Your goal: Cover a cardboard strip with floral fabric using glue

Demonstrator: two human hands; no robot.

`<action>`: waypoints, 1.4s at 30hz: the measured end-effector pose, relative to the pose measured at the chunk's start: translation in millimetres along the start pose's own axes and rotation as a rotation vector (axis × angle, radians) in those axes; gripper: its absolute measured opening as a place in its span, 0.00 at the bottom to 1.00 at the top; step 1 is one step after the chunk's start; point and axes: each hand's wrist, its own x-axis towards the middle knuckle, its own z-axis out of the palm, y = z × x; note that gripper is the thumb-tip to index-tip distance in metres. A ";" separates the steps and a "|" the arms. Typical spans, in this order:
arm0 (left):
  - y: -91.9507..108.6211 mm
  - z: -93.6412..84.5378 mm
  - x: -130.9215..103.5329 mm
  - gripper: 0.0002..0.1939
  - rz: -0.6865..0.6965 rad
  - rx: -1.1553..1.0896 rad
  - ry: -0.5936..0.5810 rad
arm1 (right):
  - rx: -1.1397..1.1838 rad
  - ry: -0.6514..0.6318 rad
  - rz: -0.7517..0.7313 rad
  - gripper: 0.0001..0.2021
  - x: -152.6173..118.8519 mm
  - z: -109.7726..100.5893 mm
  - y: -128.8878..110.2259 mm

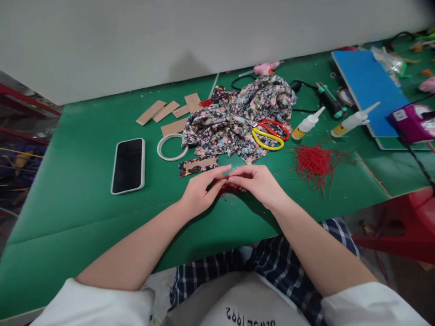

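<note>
My left hand (pixel 201 191) and my right hand (pixel 261 184) meet at the front middle of the table, fingertips pinched together. Between and beneath them shows a small bundle of red strings (pixel 227 192), partly hidden by the fingers. Just beyond my left hand lies a flower-patterned fabric strip (pixel 187 169) with a piece of brown card on it. Behind the hands is a crumpled heap of floral fabric (pixel 217 129). Scissors (pixel 268 134) with one red and one yellow handle rest on that cloth. To the right sits a loose pile of red strings (pixel 313 164).
A phone (pixel 128 166) lies at left, with a tape roll (pixel 159 148) and brown card pieces (pixel 152 112) nearer the middle. Two glue bottles (pixel 307 124) stand at right, near a green-and-black cutter (pixel 330 100) and a blue board (pixel 369 86). A pink glue gun (pixel 266 68) lies by the wall.
</note>
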 end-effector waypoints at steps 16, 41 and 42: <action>-5.1 3.5 -3.1 0.20 0.114 0.042 -0.072 | 0.078 0.065 0.029 0.11 1.3 1.0 3.1; 5.0 -1.0 4.7 0.25 -0.101 -0.222 -0.135 | -0.036 0.268 -0.328 0.07 -9.4 -13.1 -36.3; 3.2 -5.4 9.1 0.25 -0.088 -0.211 -0.175 | -0.035 0.264 -0.359 0.06 -10.1 -14.4 -41.9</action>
